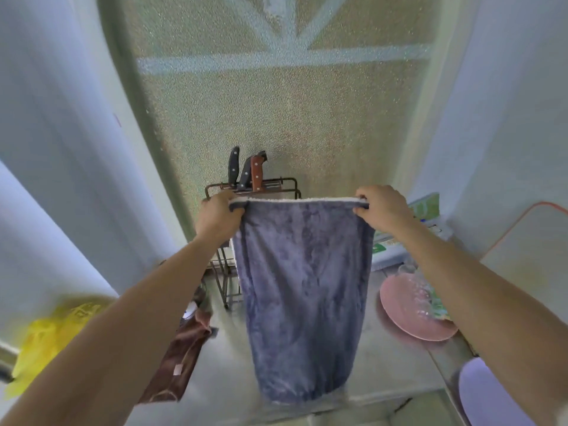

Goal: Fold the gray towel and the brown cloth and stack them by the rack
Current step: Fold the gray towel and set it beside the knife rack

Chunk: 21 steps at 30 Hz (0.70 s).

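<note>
The gray towel (302, 290) hangs full length in the air over the counter, doubled so its top edge shows two layers. My left hand (218, 217) pinches its upper left corner and my right hand (382, 212) pinches its upper right corner, both raised in front of the rack (226, 273). The brown cloth (179, 352) lies crumpled on the counter at the lower left, partly hidden under my left forearm. The dark metal rack stands behind the towel against the wall, and the towel hides most of it.
Three knives (246, 173) stand handles-up in the rack's top. A pink plate (408, 312) with clear wrapping sits on the counter at the right, packets (396, 241) behind it. A yellow bag (52, 336) lies far left. A white round object (488, 395) is at the lower right.
</note>
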Motion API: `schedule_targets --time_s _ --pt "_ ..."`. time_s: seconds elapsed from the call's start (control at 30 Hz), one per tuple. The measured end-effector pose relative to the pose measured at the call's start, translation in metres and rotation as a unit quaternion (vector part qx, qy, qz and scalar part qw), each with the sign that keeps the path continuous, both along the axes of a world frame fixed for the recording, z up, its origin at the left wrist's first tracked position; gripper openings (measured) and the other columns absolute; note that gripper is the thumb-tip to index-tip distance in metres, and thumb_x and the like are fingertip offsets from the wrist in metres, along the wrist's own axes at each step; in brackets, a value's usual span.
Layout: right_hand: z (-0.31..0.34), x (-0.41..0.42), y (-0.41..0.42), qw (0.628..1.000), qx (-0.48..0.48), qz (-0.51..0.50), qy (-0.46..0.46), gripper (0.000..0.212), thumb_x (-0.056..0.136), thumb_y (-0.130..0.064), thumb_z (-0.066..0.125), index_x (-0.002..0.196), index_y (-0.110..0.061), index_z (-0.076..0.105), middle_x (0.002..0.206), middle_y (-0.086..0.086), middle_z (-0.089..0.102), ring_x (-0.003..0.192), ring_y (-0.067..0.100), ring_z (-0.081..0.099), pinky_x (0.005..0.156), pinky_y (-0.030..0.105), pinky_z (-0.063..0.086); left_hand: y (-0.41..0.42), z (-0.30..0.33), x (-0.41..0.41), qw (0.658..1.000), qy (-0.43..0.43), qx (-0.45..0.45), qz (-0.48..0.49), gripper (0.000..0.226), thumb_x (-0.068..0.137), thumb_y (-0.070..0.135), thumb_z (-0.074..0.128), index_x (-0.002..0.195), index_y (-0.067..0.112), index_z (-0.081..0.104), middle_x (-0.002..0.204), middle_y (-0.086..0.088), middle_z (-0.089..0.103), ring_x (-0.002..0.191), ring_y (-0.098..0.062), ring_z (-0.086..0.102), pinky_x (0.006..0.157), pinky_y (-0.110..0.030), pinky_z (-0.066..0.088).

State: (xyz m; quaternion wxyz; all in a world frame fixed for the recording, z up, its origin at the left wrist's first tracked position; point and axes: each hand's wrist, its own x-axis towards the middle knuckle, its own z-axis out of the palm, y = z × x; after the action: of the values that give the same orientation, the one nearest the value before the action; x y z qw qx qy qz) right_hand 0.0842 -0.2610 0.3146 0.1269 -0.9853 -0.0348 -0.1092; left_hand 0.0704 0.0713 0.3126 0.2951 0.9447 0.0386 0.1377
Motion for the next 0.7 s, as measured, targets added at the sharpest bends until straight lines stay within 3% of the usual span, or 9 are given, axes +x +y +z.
schedule_targets --time_s 0.13,0.37,0.6,0.7 --pt "-0.038 -0.007 -0.002 1.0 -0.011 0.004 -0.024 0.017 0.09 -0.03 0.068 0.101 -0.018 0.068 0.089 0.007 0.072 0.084 0.034 0.067 0.062 0.032 0.041 -0.001 -0.042 0.002 0.999 0.03 0.033 -0.018 0.022 0.091 0.012 0.058 0.11 0.021 0.064 0.093 -0.008 0.072 0.079 -0.029 0.064 0.066 -0.033 0.048" --pt "-0.124 -0.025 -0.011 0.999 0.007 0.035 0.04 0.015 0.086 -0.026 0.072 0.096 -0.016 0.069 0.094 0.006 0.072 0.09 0.03 0.067 0.071 0.037 0.051 0.002 -0.138 -0.027 0.991 0.116 0.055 -0.041 0.028 0.084 0.008 0.063 0.109 0.019 0.066 0.103 -0.013 0.076 0.094 -0.037 0.069 0.078 -0.04 0.054" --pt "-0.233 -0.023 -0.022 0.988 0.011 -0.003 0.152 0.018 0.089 -0.017 0.063 0.104 -0.02 0.054 0.094 0.004 0.069 0.089 0.03 0.066 0.065 0.031 0.039 -0.023 -0.235 -0.037 0.984 0.169 0.047 -0.034 0.025 0.083 0.005 0.065 0.104 0.018 0.072 0.105 -0.005 0.074 0.097 -0.031 0.069 0.076 -0.033 0.05" --pt "-0.265 -0.012 -0.026 0.98 -0.012 0.018 0.197 0.016 0.089 -0.016 0.062 0.1 -0.02 0.05 0.089 0.004 0.069 0.086 0.03 0.067 0.063 0.031 0.036 -0.031 -0.265 -0.03 0.975 0.217 0.035 -0.033 0.02 0.083 0.006 0.06 0.091 0.02 0.07 0.093 -0.004 0.073 0.088 -0.03 0.069 0.068 -0.031 0.048"
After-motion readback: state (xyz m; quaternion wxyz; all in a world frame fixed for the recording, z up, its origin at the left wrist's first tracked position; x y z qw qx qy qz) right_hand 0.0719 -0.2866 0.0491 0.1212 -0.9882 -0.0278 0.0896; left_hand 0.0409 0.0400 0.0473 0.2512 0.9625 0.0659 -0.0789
